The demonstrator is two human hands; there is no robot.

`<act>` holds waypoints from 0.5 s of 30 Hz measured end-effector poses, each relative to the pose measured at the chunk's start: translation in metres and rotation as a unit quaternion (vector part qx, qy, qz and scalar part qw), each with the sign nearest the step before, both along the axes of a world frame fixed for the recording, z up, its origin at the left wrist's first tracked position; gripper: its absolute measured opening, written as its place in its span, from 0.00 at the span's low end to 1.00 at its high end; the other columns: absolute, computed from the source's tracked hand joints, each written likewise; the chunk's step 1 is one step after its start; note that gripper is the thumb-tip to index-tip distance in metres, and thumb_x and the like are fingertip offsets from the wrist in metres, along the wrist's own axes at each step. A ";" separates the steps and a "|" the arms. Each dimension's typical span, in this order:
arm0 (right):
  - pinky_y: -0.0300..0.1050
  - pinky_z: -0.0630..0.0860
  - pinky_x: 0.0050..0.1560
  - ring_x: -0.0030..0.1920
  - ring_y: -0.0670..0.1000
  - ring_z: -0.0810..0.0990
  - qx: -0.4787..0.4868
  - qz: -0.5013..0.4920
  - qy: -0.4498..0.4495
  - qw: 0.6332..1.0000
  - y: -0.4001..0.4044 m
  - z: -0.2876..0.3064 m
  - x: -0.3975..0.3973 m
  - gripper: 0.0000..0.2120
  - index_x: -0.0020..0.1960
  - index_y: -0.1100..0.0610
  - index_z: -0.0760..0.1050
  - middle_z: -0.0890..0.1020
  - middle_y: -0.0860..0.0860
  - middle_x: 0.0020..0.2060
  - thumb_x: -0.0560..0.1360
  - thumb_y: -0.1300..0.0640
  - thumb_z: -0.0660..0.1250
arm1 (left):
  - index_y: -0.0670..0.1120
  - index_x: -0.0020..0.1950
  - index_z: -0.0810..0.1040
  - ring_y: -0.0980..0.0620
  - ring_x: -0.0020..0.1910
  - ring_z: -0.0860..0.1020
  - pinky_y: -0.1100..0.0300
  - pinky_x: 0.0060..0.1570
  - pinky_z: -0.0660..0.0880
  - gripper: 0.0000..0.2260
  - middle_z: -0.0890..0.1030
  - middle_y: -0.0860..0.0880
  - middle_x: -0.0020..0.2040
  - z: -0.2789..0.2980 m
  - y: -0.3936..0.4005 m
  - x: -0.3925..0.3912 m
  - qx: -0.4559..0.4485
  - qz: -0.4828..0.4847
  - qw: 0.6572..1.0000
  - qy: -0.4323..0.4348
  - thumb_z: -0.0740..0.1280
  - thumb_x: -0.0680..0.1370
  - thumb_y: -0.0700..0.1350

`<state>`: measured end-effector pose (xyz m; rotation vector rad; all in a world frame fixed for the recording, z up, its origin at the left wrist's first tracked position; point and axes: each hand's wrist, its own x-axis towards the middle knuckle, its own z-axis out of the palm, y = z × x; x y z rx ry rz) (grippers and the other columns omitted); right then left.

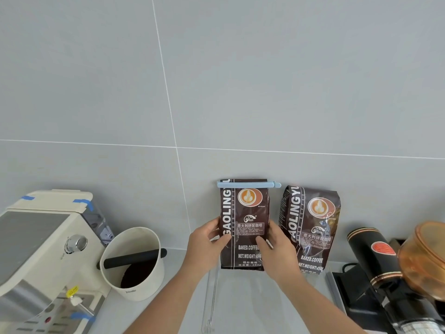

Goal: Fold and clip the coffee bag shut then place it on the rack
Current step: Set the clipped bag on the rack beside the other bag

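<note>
A dark brown coffee bag (245,213) stands upright against the grey wall, its top folded over and held by a light blue clip (248,184). My left hand (207,244) grips the bag's left edge, thumb on its front. My right hand (277,249) grips the right edge in the same way. The bag's bottom rests on a clear acrylic rack (212,297), whose edges are faint. A second, unclipped coffee bag (310,227) stands just to the right on the same rack.
A cream espresso machine (41,249) fills the left. Beside it stands a white knock box (134,261) with a black bar and dark grounds inside. At the right are a black grinder (375,256) and an amber container (426,256).
</note>
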<state>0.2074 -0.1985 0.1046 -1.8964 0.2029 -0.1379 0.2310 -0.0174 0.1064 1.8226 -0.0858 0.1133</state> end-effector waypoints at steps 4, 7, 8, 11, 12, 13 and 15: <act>0.30 0.72 0.50 0.53 0.29 0.78 0.021 0.016 0.011 1.000 -0.002 0.004 -0.002 0.30 0.55 0.27 0.71 0.81 0.24 0.47 0.75 0.65 0.65 | 0.56 0.56 0.81 0.60 0.49 0.83 0.69 0.43 0.79 0.16 0.85 0.58 0.51 -0.001 0.000 0.000 -0.015 0.011 1.000 0.015 0.73 0.73 0.39; 0.37 0.75 0.51 0.52 0.35 0.81 0.041 0.026 0.015 0.999 -0.002 0.006 -0.001 0.27 0.55 0.27 0.72 0.83 0.29 0.49 0.76 0.62 0.64 | 0.59 0.50 0.81 0.59 0.48 0.84 0.67 0.43 0.79 0.15 0.86 0.58 0.49 -0.001 -0.001 0.001 -0.022 0.020 0.999 0.028 0.74 0.72 0.39; 0.39 0.76 0.51 0.52 0.36 0.81 0.048 0.031 0.012 0.998 -0.002 0.008 -0.001 0.26 0.56 0.28 0.73 0.83 0.30 0.49 0.76 0.62 0.63 | 0.58 0.50 0.81 0.59 0.47 0.84 0.67 0.44 0.79 0.15 0.86 0.58 0.49 -0.001 -0.001 0.001 -0.025 0.026 0.999 0.032 0.74 0.72 0.39; 0.42 0.76 0.55 0.53 0.37 0.81 0.052 0.035 0.008 0.998 -0.004 0.013 -0.004 0.24 0.57 0.30 0.74 0.84 0.33 0.51 0.77 0.61 0.63 | 0.51 0.53 0.83 0.60 0.45 0.84 0.65 0.46 0.80 0.13 0.86 0.58 0.48 -0.001 -0.001 0.001 -0.020 0.039 0.998 0.037 0.74 0.71 0.38; 0.43 0.77 0.56 0.53 0.37 0.81 0.055 0.035 0.006 0.998 -0.005 0.016 -0.005 0.23 0.56 0.31 0.75 0.84 0.34 0.51 0.77 0.61 0.63 | 0.50 0.53 0.83 0.60 0.45 0.84 0.65 0.46 0.80 0.13 0.86 0.57 0.48 0.000 -0.001 0.000 -0.022 0.041 0.998 0.036 0.74 0.71 0.37; 0.46 0.79 0.56 0.51 0.39 0.82 0.060 0.036 0.009 0.998 -0.005 0.019 -0.008 0.22 0.56 0.33 0.77 0.85 0.34 0.50 0.77 0.61 0.63 | 0.51 0.52 0.83 0.61 0.44 0.84 0.65 0.46 0.80 0.13 0.86 0.55 0.49 0.002 -0.002 -0.001 -0.023 0.042 0.998 0.038 0.74 0.71 0.37; 0.51 0.80 0.53 0.46 0.45 0.85 0.073 0.040 0.018 0.996 -0.008 0.027 -0.012 0.20 0.53 0.35 0.78 0.86 0.36 0.45 0.78 0.61 0.62 | 0.51 0.53 0.82 0.64 0.43 0.83 0.69 0.44 0.79 0.13 0.86 0.51 0.50 0.006 -0.003 -0.002 -0.026 0.044 0.998 0.043 0.73 0.72 0.36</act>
